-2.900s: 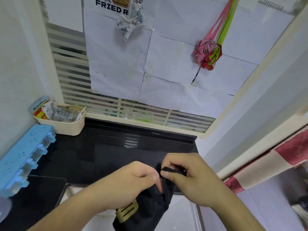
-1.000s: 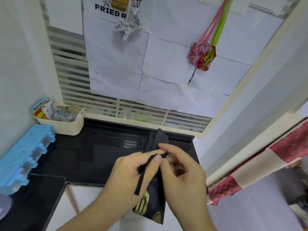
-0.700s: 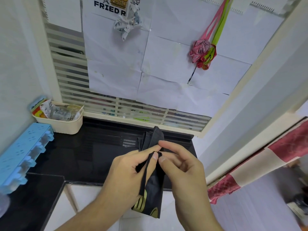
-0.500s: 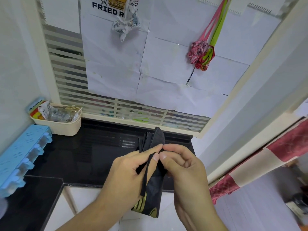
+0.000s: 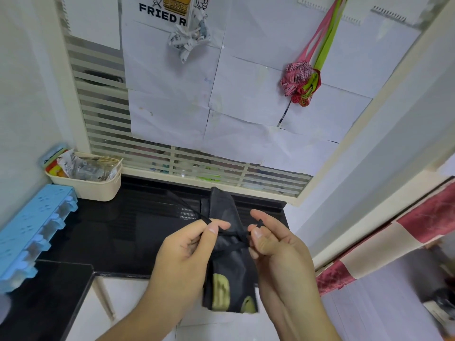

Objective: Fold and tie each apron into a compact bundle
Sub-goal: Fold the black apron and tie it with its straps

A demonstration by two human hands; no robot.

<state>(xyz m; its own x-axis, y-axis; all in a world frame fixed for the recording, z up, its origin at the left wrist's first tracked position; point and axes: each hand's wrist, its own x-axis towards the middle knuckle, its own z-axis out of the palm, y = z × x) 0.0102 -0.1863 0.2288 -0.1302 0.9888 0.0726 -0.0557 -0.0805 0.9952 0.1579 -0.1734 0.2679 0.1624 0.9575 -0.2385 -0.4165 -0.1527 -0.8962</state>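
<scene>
Left hand (image 5: 187, 252) sits low centre of the frame, thumb and forefinger pinching one end of the thin black tie string (image 5: 232, 236), and the right hand (image 5: 275, 249) just beside it pinches the other end the same way, so both are busy holding string, nothing slack. Between them hangs the folded black fabric apron with yellow print (image 5: 227, 274), held in the air in front of the glossy black countertop (image 5: 110, 232), the string crossing its middle. Looks to me like the tying step: the fold is done and the knot is being cinched. Next move probably calls for pulling both ends apart evenly so the wrap bites without the roll slipping out, then maybe a second knot. Count-wise: two hands, one black apron in hand, one string. Further back at mid left, one cream plastic basket of packets (image 5: 86, 175) and one light blue plastic rack (image 5: 32, 230). Up on the papered window, I count two more tied bundles hanging: a white printed one (image 5: 189, 38) top centre and a pink and green one (image 5: 301, 86) upper right.
</scene>
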